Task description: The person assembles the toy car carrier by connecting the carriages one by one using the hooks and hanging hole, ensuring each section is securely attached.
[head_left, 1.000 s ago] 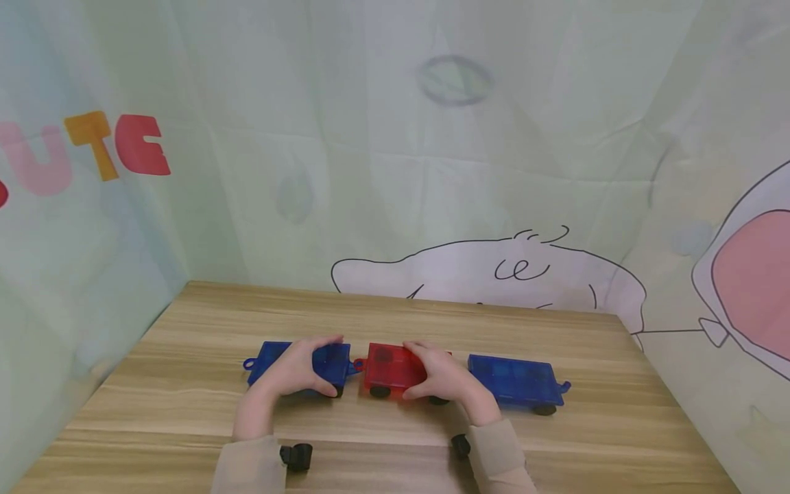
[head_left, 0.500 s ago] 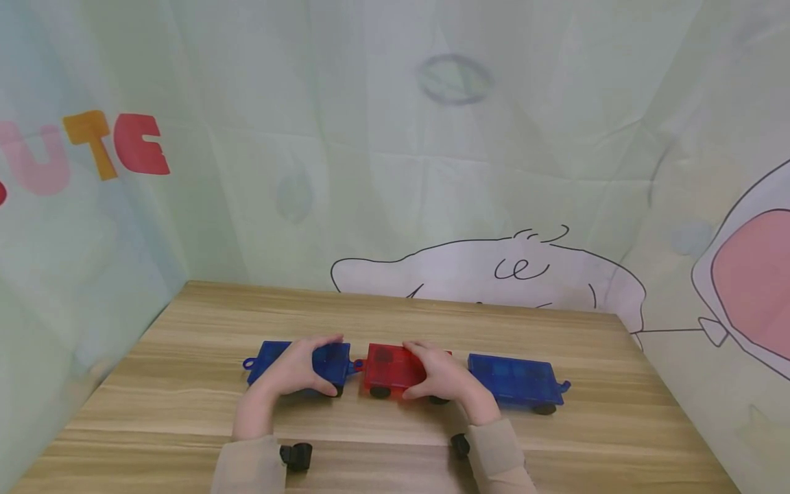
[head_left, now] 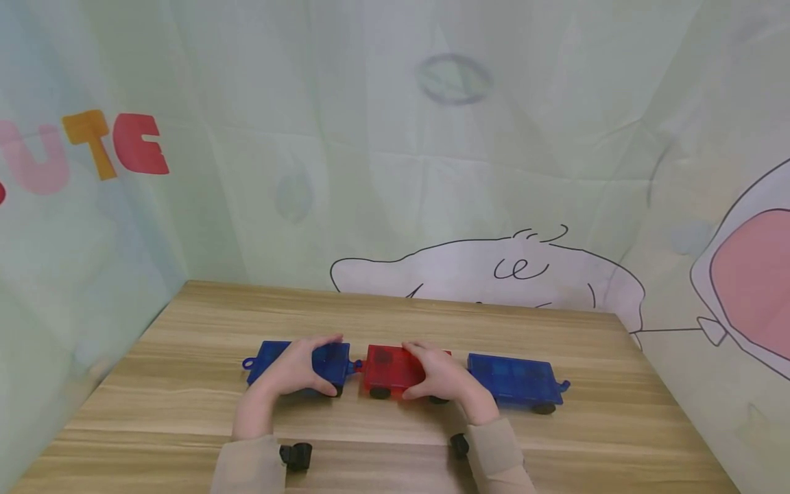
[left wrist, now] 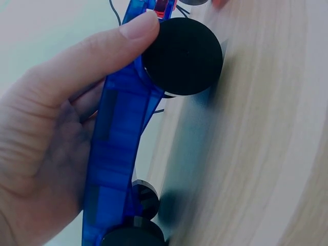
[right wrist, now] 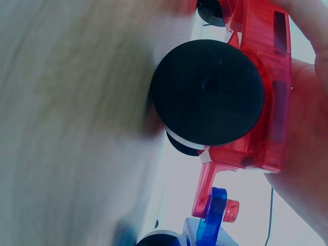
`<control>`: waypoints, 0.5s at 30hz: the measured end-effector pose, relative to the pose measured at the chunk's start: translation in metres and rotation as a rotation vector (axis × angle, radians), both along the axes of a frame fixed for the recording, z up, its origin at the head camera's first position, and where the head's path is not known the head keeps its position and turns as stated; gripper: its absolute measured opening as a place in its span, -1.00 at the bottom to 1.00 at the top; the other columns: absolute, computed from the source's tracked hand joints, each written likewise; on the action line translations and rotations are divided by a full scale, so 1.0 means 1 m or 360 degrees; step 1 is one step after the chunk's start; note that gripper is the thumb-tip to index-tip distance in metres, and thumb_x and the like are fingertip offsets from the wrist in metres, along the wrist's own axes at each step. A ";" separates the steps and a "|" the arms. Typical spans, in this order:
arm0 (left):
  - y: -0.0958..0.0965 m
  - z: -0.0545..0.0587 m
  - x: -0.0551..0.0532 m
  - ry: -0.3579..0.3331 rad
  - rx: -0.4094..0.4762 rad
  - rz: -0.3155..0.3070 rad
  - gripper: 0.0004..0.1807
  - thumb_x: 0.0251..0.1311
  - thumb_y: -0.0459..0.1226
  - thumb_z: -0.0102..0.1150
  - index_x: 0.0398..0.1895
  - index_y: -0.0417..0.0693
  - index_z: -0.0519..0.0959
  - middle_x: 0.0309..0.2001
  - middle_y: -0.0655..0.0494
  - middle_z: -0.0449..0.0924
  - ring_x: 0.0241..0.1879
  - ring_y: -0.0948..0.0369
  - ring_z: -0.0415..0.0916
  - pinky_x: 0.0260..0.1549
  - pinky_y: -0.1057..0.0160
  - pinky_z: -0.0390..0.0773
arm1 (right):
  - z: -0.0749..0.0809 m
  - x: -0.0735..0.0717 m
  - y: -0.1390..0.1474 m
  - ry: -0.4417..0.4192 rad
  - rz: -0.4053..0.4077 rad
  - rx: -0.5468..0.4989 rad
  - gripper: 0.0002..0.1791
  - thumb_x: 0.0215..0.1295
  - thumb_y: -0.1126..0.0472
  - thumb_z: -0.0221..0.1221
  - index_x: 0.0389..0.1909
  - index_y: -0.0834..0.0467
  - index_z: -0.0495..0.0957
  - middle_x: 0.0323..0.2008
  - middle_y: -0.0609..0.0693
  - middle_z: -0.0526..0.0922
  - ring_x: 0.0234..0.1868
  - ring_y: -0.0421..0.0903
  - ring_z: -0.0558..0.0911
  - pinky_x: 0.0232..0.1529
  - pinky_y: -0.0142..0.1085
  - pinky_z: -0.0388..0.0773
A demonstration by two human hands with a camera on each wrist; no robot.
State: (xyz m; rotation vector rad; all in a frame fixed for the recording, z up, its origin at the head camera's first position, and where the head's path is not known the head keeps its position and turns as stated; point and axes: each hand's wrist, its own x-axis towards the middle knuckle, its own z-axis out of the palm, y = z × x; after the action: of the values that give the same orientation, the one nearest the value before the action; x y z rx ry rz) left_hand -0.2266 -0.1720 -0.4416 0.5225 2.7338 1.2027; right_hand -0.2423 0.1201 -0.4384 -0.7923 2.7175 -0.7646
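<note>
Across the table (head_left: 407, 439) three see-through toy train cars stand in a row. My left hand (head_left: 296, 368) grips the left blue car (head_left: 331, 361) from above, its thumb (left wrist: 102, 51) beside a black wheel (left wrist: 184, 56). The red car (head_left: 391, 368) is held in my right hand (head_left: 446, 374), thumb on the near side. Between these two cars the blue coupling (head_left: 352, 368) and red coupling overlap; I cannot tell whether they are hooked. In the right wrist view a red hook (right wrist: 205, 192) meets the blue loop (right wrist: 218, 205) of the right blue car (head_left: 515, 379).
A free blue loop (head_left: 249, 363) sticks out at the row's left end and a blue hook (head_left: 565, 386) at its right end. Behind the table hangs a printed curtain (head_left: 395, 171). Black wrist cameras (head_left: 297, 456) sit by both sleeves.
The red coupling has dropped slightly against the left car's blue coupling, and the red car has shifted a touch. Both hands keep their hold almost without moving.
</note>
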 end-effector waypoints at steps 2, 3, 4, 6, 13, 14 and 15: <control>0.000 0.000 0.000 0.0005 -0.0001 0.0003 0.00 -0.29 -0.25 0.63 0.35 -0.27 0.37 0.32 -0.22 0.41 0.35 -0.24 0.27 0.27 -0.27 0.30 | 0.000 0.000 0.000 -0.0004 -0.0001 0.0002 -0.04 -0.01 0.06 0.47 0.41 0.25 0.27 0.39 0.20 0.32 0.39 0.19 0.34 0.31 0.09 0.39; 0.000 0.000 0.000 0.0013 -0.0008 -0.0001 0.00 -0.29 -0.24 0.63 0.34 -0.28 0.36 0.32 -0.22 0.42 0.34 -0.24 0.28 0.26 -0.27 0.30 | 0.000 0.000 0.000 -0.0008 -0.0002 0.0002 -0.04 -0.01 0.06 0.47 0.41 0.25 0.27 0.40 0.20 0.32 0.39 0.18 0.34 0.31 0.09 0.39; 0.000 0.000 0.000 0.0020 -0.0015 -0.0004 0.01 -0.29 -0.24 0.63 0.34 -0.28 0.36 0.32 -0.23 0.42 0.34 -0.24 0.28 0.26 -0.27 0.30 | 0.000 0.000 0.000 -0.0010 -0.0001 0.0000 -0.04 -0.01 0.07 0.47 0.41 0.25 0.27 0.40 0.20 0.32 0.38 0.18 0.34 0.31 0.09 0.39; 0.000 0.001 0.001 0.0025 -0.0013 -0.0002 0.00 -0.30 -0.25 0.63 0.34 -0.28 0.37 0.31 -0.23 0.42 0.34 -0.24 0.28 0.26 -0.27 0.30 | 0.000 0.000 0.000 -0.0018 0.0000 -0.0004 -0.04 -0.02 0.07 0.47 0.41 0.25 0.27 0.40 0.20 0.32 0.38 0.18 0.34 0.31 0.10 0.38; 0.000 0.001 0.001 0.0040 -0.0018 -0.0003 0.01 -0.30 -0.24 0.64 0.34 -0.29 0.37 0.31 -0.24 0.42 0.34 -0.24 0.28 0.27 -0.26 0.30 | -0.001 -0.001 0.001 -0.0039 -0.0004 -0.0022 -0.02 -0.03 0.07 0.47 0.42 0.25 0.26 0.40 0.20 0.31 0.40 0.18 0.32 0.32 0.11 0.37; 0.000 0.001 0.001 0.0045 -0.0019 -0.0009 0.01 -0.30 -0.24 0.64 0.33 -0.29 0.37 0.31 -0.24 0.42 0.34 -0.24 0.28 0.27 -0.26 0.30 | -0.001 -0.001 0.001 -0.0036 -0.0003 -0.0023 -0.02 -0.03 0.07 0.47 0.42 0.25 0.26 0.40 0.20 0.31 0.39 0.18 0.32 0.31 0.12 0.37; 0.000 0.001 0.002 0.0044 -0.0018 -0.0007 0.01 -0.30 -0.24 0.64 0.34 -0.29 0.37 0.31 -0.24 0.42 0.34 -0.24 0.28 0.27 -0.26 0.30 | -0.001 -0.001 0.001 -0.0035 -0.0004 -0.0021 -0.02 -0.03 0.06 0.47 0.42 0.24 0.26 0.40 0.20 0.31 0.39 0.18 0.32 0.31 0.12 0.38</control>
State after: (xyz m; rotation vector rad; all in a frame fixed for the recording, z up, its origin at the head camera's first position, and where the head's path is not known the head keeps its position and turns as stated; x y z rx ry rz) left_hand -0.2250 -0.1722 -0.4403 0.5479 2.7588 1.1871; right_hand -0.2434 0.1207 -0.4395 -0.7793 2.6973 -0.7881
